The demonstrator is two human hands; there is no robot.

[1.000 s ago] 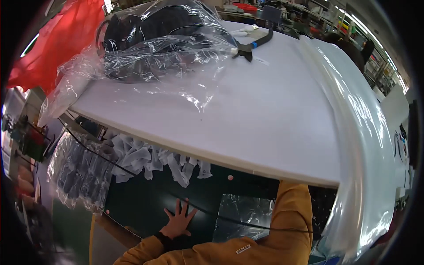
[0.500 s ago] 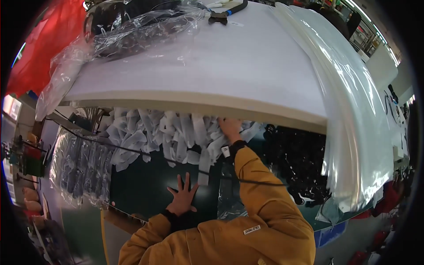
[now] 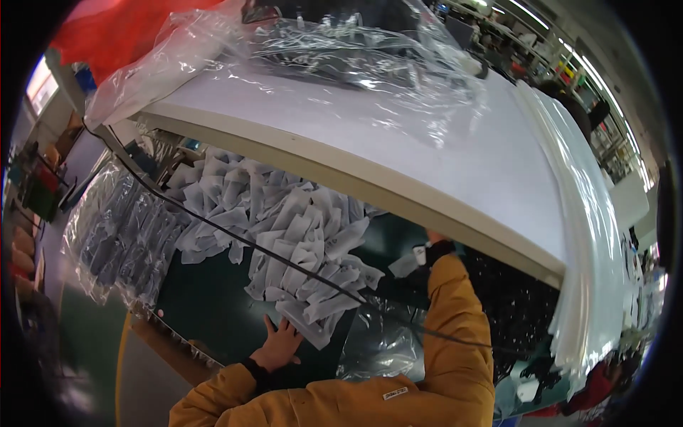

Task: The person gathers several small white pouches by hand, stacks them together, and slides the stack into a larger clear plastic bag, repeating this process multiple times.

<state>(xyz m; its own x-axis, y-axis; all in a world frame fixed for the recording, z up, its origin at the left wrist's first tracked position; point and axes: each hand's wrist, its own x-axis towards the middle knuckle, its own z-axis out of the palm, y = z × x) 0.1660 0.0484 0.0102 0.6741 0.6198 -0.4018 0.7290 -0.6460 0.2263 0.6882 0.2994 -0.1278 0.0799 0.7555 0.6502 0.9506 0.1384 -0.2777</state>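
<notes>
A heap of frosted, whitish small plastic packets [image 3: 299, 228] lies on the dark green table [image 3: 206, 292] under a white shelf. At the heap's near end, my left hand [image 3: 277, 346] rests on the table with its fingers apart, the fingertips at the edge of the closest packets. My right hand [image 3: 434, 236] reaches under the shelf's front edge, right of the heap. Only its back near the wrist shows; the fingers are hidden. Beside that wrist lies a single frosted packet [image 3: 404, 265].
The white shelf [image 3: 398, 153] overhangs the table, with clear plastic film [image 3: 356, 60] on top and plastic sheets [image 3: 594, 235] draped at its right. A dark cord [image 3: 242, 240] crosses the view. Black items [image 3: 523, 306] lie right, bagged grey items [image 3: 128, 235] left, a clear bag [image 3: 384, 341] near me.
Many of the packets now lie nearer to me, heaped up to my left hand. My right hand has moved right, away from the heap. The view has shifted and tilted.
</notes>
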